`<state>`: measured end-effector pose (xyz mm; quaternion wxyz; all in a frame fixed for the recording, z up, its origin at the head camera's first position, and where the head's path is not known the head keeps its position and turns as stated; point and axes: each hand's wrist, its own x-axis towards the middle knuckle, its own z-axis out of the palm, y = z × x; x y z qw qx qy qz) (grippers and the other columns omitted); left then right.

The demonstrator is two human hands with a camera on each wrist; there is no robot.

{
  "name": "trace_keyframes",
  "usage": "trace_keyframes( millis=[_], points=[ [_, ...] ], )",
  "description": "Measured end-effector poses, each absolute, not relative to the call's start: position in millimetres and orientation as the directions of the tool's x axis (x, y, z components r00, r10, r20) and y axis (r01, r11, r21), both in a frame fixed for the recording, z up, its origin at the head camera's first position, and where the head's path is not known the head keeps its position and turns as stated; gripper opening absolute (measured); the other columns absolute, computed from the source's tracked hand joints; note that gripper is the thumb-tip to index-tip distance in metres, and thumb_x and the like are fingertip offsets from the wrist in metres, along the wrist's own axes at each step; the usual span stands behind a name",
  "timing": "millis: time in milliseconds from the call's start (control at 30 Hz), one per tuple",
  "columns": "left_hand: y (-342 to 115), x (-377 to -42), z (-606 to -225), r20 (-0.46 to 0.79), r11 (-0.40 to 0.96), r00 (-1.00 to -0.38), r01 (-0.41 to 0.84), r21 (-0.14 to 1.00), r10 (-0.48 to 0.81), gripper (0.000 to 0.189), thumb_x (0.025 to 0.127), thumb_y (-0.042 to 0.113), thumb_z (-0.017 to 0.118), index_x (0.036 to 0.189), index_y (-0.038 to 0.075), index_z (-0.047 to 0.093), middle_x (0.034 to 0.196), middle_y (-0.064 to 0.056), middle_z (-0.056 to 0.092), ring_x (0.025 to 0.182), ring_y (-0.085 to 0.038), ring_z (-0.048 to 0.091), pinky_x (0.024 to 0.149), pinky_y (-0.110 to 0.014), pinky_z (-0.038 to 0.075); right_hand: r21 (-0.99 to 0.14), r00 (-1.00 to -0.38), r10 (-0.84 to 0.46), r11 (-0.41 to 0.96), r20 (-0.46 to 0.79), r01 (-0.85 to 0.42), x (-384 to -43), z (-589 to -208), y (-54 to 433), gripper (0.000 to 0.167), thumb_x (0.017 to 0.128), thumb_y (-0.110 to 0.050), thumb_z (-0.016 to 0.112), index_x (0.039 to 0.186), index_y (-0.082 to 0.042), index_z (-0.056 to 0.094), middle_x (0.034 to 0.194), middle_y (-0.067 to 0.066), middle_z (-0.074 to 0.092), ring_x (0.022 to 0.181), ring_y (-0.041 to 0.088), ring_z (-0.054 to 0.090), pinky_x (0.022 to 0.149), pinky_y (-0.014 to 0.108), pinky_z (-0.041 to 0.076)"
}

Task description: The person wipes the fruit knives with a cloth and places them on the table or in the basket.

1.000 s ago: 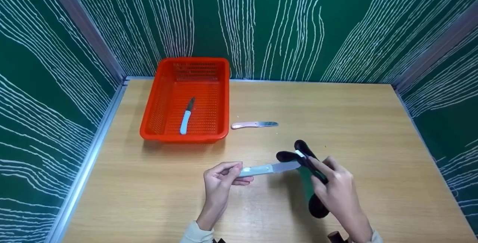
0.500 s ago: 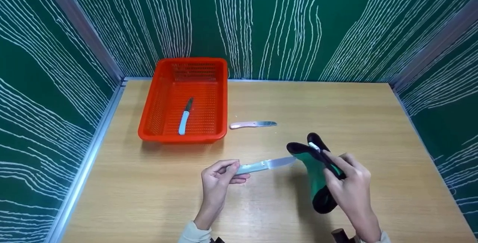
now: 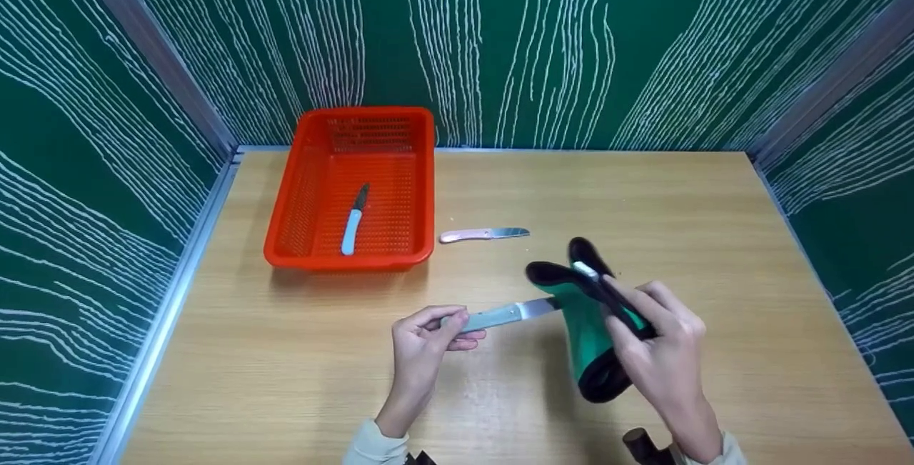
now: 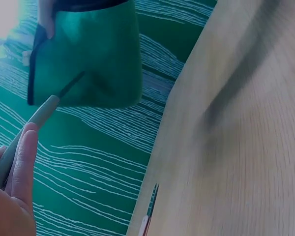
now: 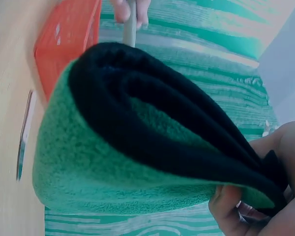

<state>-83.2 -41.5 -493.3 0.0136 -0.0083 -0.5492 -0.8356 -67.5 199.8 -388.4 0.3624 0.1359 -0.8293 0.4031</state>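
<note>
Between the left hand point(image 3: 420, 347), which pinches its pale green handle, and the right hand point(image 3: 664, 347), gripping a black-edged green cloth point(image 3: 587, 329), a knife point(image 3: 493, 318) hangs over a wood-grain table point(image 3: 343, 379) reaching beyond both to green walls point(image 3: 521, 58) streaked with white lines.

Cloth point(image 3: 587, 336) shifted, more green showing

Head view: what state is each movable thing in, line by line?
Red perforated plastic basket: upright, uncovered.
Blue-handled metal knife: lying in the basket, blade exposed.
Pink-handled metal knife: lying on the wooden table, blade exposed.
Black-edged green cloth: folded, raised, gripped by the right hand.
Mint-handled metal knife: raised, gripped by the left hand, blade exposed, cloth contact unclear.
</note>
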Motion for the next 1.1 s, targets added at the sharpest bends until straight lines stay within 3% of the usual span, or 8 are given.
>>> trace_keyframes(
  millis=[133, 300, 400, 633, 1100],
  points=[
    [-39.9, -81.2, -492.1, -0.019, -0.415, -1.000, -0.023, 0.910, 0.013, 0.024, 0.084, 0.007, 0.072, 0.100, -0.010, 0.066, 0.088, -0.027, 0.067, 0.075, -0.044, 0.067, 0.064, -0.045, 0.058, -0.543, -0.692, -0.013, 0.611, 0.721, -0.576, -70.7, -396.8, 188.7, 0.035, 0.060, 0.016, 0.068, 0.092, 0.003, 0.073, 0.070, 0.005, 0.058, 0.054, 0.007, 0.046, 0.044, 0.011, 0.034],
    [-40.1, -80.3, -485.4, -0.116, -0.400, -0.992, -0.128, 0.908, 0.053, 0.026, 0.083, 0.010, 0.073, 0.102, -0.006, 0.067, 0.093, -0.023, 0.068, 0.079, -0.043, 0.067, 0.069, -0.043, 0.058, -0.527, -0.717, -0.124, 0.595, 0.685, -0.607, -73.9, -427.6, 180.7, 0.047, 0.056, 0.019, 0.070, 0.100, 0.003, 0.072, 0.082, 0.006, 0.061, 0.062, 0.012, 0.055, 0.049, 0.014, 0.048],
    [-40.0, -80.2, -482.3, -0.095, -0.405, -0.994, -0.110, 0.908, 0.057, 0.025, 0.084, 0.011, 0.072, 0.102, -0.007, 0.067, 0.093, -0.024, 0.068, 0.077, -0.042, 0.068, 0.068, -0.043, 0.058, -0.497, -0.735, -0.200, 0.620, 0.648, -0.607, -70.8, -437.3, 174.5, 0.049, 0.058, 0.017, 0.072, 0.105, 0.003, 0.070, 0.086, 0.008, 0.059, 0.068, 0.016, 0.057, 0.052, 0.016, 0.052],
    [-39.7, -79.6, -484.2, 0.024, -0.477, -0.999, 0.002, 0.879, 0.040, 0.026, 0.085, 0.007, 0.070, 0.100, -0.014, 0.064, 0.089, -0.029, 0.066, 0.073, -0.045, 0.067, 0.063, -0.047, 0.058, -0.383, -0.729, -0.278, 0.705, 0.625, -0.597, -69.9, -445.7, 170.6, 0.044, 0.063, 0.009, 0.072, 0.106, -0.001, 0.071, 0.082, 0.006, 0.051, 0.059, 0.016, 0.050, 0.045, 0.020, 0.042],
    [-42.9, -77.8, -484.3, 0.044, -0.479, -0.999, 0.028, 0.877, 0.023, 0.025, 0.086, 0.006, 0.068, 0.100, -0.014, 0.064, 0.087, -0.029, 0.067, 0.071, -0.042, 0.068, 0.062, -0.047, 0.058, -0.361, -0.727, -0.259, 0.733, 0.636, -0.576, -72.6, -445.0, 186.4, 0.046, 0.061, 0.011, 0.071, 0.105, -0.001, 0.072, 0.080, 0.009, 0.049, 0.054, 0.014, 0.044, 0.043, 0.020, 0.038]
  ],
)
